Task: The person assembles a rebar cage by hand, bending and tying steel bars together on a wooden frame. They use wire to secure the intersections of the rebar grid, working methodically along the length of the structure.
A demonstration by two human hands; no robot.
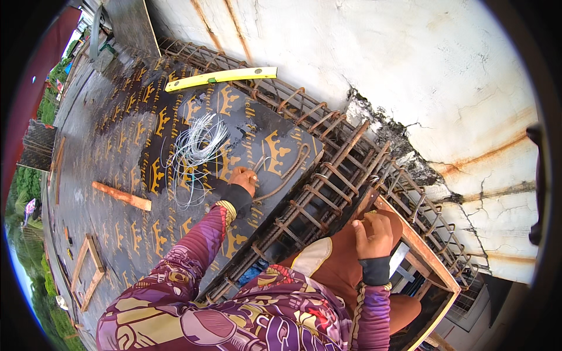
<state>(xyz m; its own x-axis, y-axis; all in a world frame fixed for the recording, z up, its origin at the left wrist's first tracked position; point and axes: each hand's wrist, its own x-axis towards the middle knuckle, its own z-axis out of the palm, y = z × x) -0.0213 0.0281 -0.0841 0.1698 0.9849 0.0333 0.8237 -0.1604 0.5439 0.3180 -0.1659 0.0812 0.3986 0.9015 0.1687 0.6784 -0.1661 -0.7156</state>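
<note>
My left hand (243, 180), in a dark wrist cuff, is low over the dark plywood deck (132, 193). Its fingers are closed around something thin I cannot make out, near a short grey wire-like piece (260, 162). Just right of it lies a bent, rusty steel rod (291, 171). Beyond the hand rests a loose coil of silvery wire (201, 140). My right hand (374, 235) is raised above my bent knee, beside the rebar cage (328, 187). Its fingers are curled in, and whatever they may hold is hidden.
A yellow spirit level (221, 78) lies across the deck's far part. Wood strips (121, 196) and a small wooden frame (88, 272) are at left. A second rebar cage (427, 213) follows the cracked white wall (456, 82). Timber formwork (430, 266) surrounds an opening at lower right.
</note>
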